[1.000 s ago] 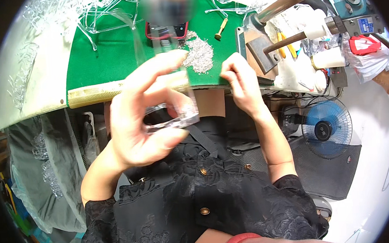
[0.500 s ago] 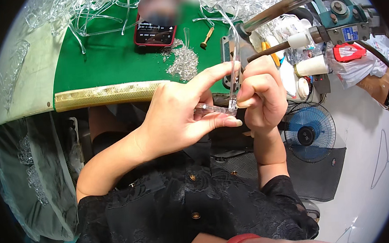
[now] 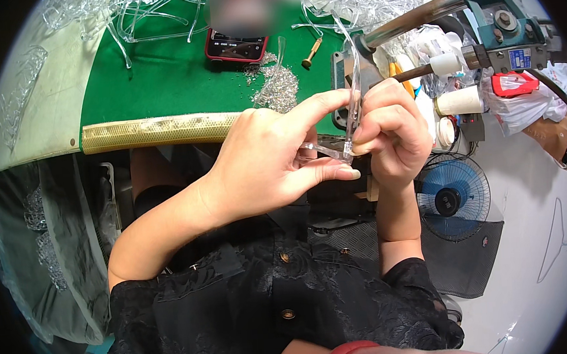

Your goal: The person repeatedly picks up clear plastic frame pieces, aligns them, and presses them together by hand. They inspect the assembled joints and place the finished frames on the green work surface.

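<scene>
Over the bench's front edge, my left hand (image 3: 262,155) is closed round a pair of clear plastic eyeglasses, mostly hidden in the palm. One clear temple (image 3: 353,67) stands up from the corner of the eyeglass front (image 3: 324,149), with my left forefinger against it. My right hand (image 3: 395,133) is curled, its thumb and forefinger pinched at the hinge (image 3: 347,149). Whatever tiny part sits between those fingertips is too small to make out. Beyond the hands lies a heap of small silvery screws (image 3: 278,88) on the green mat (image 3: 158,80).
Clear eyeglass parts (image 3: 376,3) pile along the back. A phone (image 3: 238,45) and a brass-coloured pin (image 3: 312,53) lie on the mat. A green metal bench tool (image 3: 499,20) reaches in at right. Below it are a paper cup (image 3: 459,99) and a blue fan (image 3: 452,198).
The view has shifted slightly, so the bench sits a little farther right. Both hands stay together at the hinge, and the eyeglass front has tilted slightly in my left hand.
</scene>
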Available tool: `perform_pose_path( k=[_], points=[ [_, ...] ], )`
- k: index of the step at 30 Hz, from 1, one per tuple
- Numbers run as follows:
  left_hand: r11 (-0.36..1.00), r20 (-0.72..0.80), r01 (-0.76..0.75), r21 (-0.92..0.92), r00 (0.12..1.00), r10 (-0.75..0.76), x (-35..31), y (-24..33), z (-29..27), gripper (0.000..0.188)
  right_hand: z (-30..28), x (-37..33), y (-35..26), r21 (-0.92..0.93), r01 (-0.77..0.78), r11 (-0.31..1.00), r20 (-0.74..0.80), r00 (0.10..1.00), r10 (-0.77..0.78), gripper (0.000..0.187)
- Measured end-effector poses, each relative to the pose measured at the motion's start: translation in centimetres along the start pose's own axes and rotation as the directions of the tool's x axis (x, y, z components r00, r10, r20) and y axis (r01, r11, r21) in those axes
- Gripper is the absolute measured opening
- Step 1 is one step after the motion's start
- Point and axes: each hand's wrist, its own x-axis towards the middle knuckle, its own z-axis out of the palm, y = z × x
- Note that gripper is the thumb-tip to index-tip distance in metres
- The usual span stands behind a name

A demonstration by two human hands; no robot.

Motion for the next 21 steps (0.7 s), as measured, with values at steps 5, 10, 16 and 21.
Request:
perform_pose_path(
  k=[5,10,16,21],
  points=[
    [1.0,0.006,0.001,-0.031,1.0,-0.001,0.21,-0.02,0.1,0.078,0.02,-0.24,0.32,0.045,-0.008,0.999,-0.034,0.999,0.009,0.015],
    [0.999,-0.004,0.0,-0.042,1.0,0.0,0.15,0.05,0.07,0.077,0.33,-0.2,-0.11,0.119,-0.069,0.99,-0.053,0.996,0.076,0.014],
    [0.996,-0.006,0.026,-0.091,1.0,-0.026,0.06,-0.06,0.14,0.077,0.43,0.01,0.12,0.003,0.025,1.0,-0.028,0.999,-0.025,0.015],
    [0.996,-0.008,0.019,-0.084,1.0,-0.02,0.24,0.14,0.08,0.077,0.82,-0.28,0.05,-0.017,0.006,1.0,-0.072,0.997,-0.007,0.017]
  ],
)
